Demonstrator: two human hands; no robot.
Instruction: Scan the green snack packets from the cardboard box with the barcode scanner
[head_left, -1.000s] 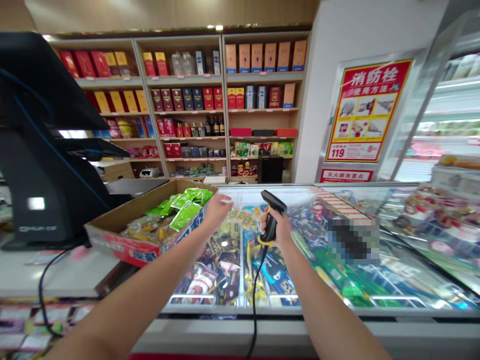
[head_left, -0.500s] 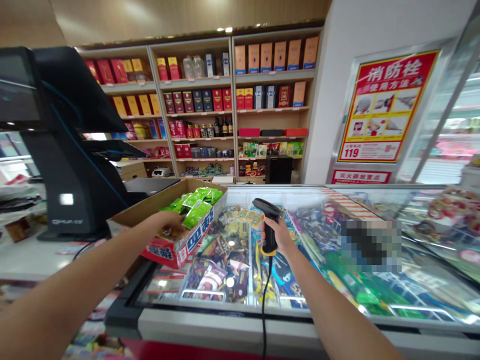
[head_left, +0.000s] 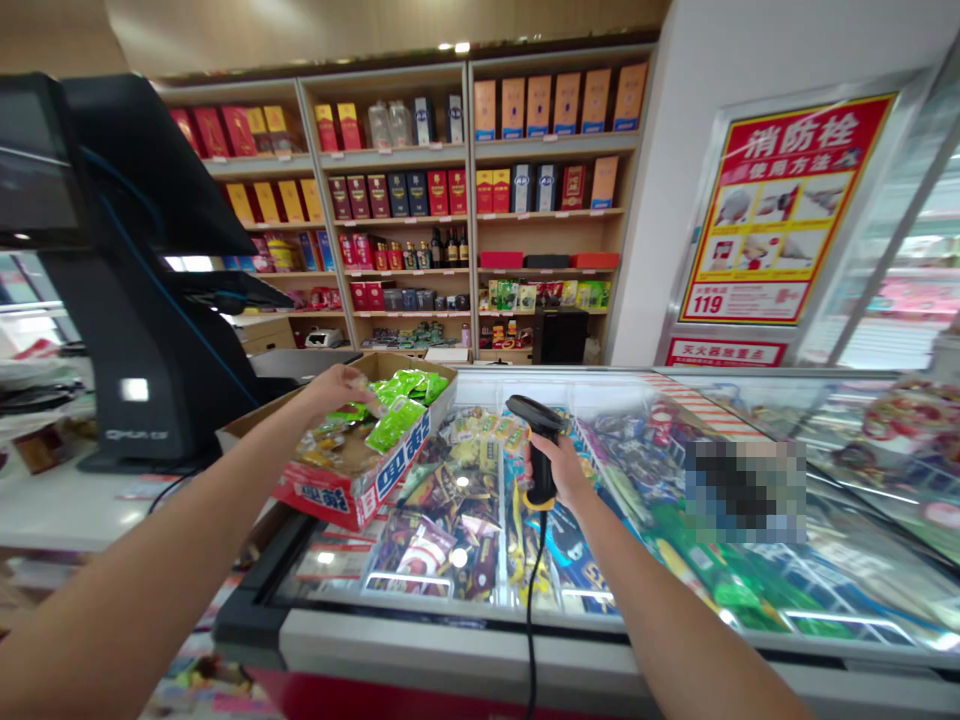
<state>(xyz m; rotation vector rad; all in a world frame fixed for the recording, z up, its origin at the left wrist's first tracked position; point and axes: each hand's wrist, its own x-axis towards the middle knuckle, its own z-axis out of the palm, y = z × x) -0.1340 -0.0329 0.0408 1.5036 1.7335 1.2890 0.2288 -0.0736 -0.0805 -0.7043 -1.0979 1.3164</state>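
My right hand (head_left: 556, 464) is wrapped round the handle of a black barcode scanner (head_left: 537, 415), held upright above the glass lid of a freezer (head_left: 352, 560). A black cable hangs from the scanner's yellow-trimmed base. My left hand (head_left: 337, 388) is over an open red and white cardboard box (head_left: 322, 500), its fingers closed beside the green packets (head_left: 401, 420). What the fingertips hold is blurred; something pale and translucent shows there. Small clear and yellowish packets (head_left: 322, 447) lie in the box's near left part.
A black register terminal (head_left: 150, 300) stands on the white counter (head_left: 67, 510) at the left. Packaged ice creams (head_left: 442, 500) fill baskets under the freezer glass. Behind are shelves of boxed bottles (head_left: 409, 195). A red poster (head_left: 787, 210) hangs on the right wall.
My left hand has risen from inside the box's near left part toward its back, beside the green packets. My right hand keeps the scanner in nearly the same place.
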